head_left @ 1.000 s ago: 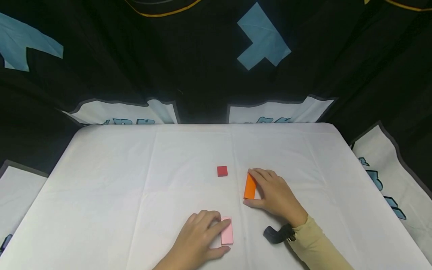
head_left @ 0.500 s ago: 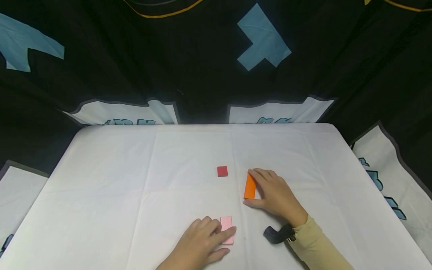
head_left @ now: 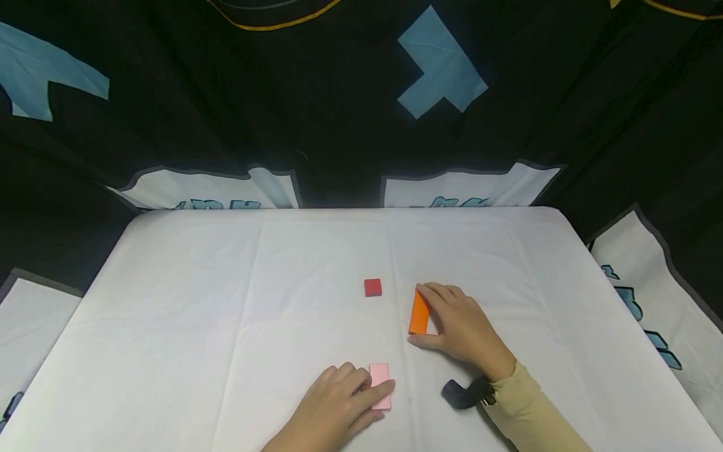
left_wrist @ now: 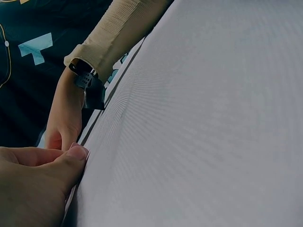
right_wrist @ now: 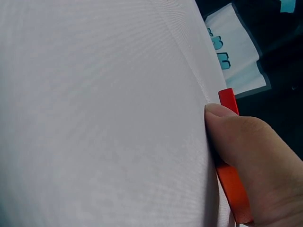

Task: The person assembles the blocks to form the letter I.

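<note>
A pink rectangular block [head_left: 379,373] lies near the front of the table, and my left hand [head_left: 334,405] pinches it from the left. The index finger crosses the block's lower half, with the thumb close beneath. Farther right, my right hand [head_left: 465,326] holds an orange rectangular block [head_left: 418,315] between its thumb at the near end and its fingers at the far end. In the right wrist view, the thumb covers part of the orange block [right_wrist: 234,194]. A small red block [head_left: 373,287] sits apart from both hands, behind the pink one.
A white cloth covers the table [head_left: 169,314]. Dark curtains [head_left: 339,113] with pale blue patches hang behind it and at the sides. A black strap piece [head_left: 463,394] sticks out from the right wrist, just above the cloth.
The left index finger has moved down across the pink block, and the thumb has drawn closer to it. The right hand and the orange block stay in place.
</note>
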The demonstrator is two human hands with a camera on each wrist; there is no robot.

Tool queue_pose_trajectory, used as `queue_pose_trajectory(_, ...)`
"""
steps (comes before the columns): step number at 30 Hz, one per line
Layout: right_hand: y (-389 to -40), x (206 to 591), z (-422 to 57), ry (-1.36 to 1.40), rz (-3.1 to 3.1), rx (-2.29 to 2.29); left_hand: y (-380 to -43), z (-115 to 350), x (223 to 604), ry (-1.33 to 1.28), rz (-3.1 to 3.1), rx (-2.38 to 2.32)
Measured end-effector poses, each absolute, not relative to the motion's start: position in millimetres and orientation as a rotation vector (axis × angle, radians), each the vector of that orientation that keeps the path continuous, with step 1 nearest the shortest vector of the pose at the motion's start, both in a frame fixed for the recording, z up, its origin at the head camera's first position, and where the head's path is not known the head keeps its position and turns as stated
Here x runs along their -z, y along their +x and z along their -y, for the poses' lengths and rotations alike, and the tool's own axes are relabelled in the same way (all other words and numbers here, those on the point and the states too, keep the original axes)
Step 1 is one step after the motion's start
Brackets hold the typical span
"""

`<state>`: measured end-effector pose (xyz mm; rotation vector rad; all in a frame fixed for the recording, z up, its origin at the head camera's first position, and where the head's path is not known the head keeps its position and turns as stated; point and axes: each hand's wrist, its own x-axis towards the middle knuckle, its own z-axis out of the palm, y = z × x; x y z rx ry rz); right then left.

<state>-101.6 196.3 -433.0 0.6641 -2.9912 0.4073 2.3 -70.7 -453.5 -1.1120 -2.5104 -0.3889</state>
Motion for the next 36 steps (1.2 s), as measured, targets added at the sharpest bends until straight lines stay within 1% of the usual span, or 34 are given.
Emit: queue_pose_trajectory(36, -102.1, 432.9, -196.2, 0.669, 3.007, -0.397, 2.6, 68.7, 454.1, -1.086, 2.554, 0.419)
